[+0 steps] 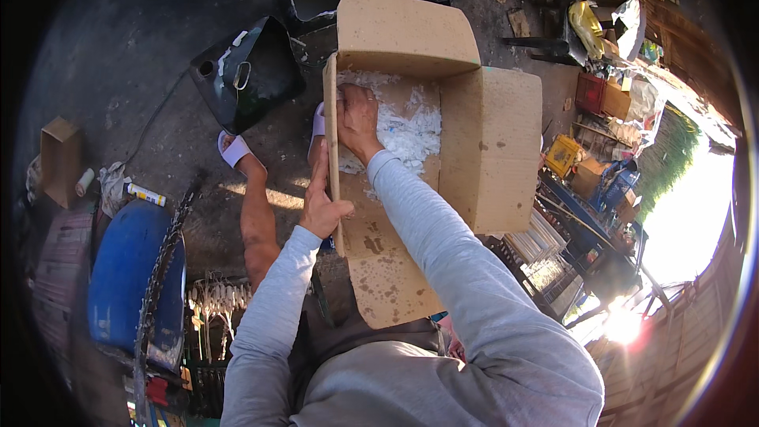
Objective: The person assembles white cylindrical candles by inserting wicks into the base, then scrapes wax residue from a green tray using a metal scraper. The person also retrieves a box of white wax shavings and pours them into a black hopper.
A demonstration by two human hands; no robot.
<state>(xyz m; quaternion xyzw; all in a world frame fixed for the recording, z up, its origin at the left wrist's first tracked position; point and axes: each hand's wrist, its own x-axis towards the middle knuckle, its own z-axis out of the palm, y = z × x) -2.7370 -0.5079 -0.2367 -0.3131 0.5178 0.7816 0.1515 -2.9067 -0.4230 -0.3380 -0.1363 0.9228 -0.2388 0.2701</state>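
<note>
An open cardboard box (pixel 494 150) sits in front of me, its flaps spread out and brown spots on the near flap. White flaky shreds (pixel 407 134) lie inside on the bottom. My left hand (pixel 322 202) grips the box's left side, fingers flat along the outside and the thumb over the edge. Reaching into the box, my right hand (pixel 360 120) is beside the left wall with its fingers curled. Its fingertips are hidden, so what they hold cannot be made out.
Left of the box is a dark container (pixel 251 71) with a handle. A blue drum (pixel 130 281) and a small carton (pixel 61 160) stand farther left. Stacked frames (pixel 534 245) and a yellow crate (pixel 561 155) are at the right. My sandalled foot (pixel 232 149) rests on the floor.
</note>
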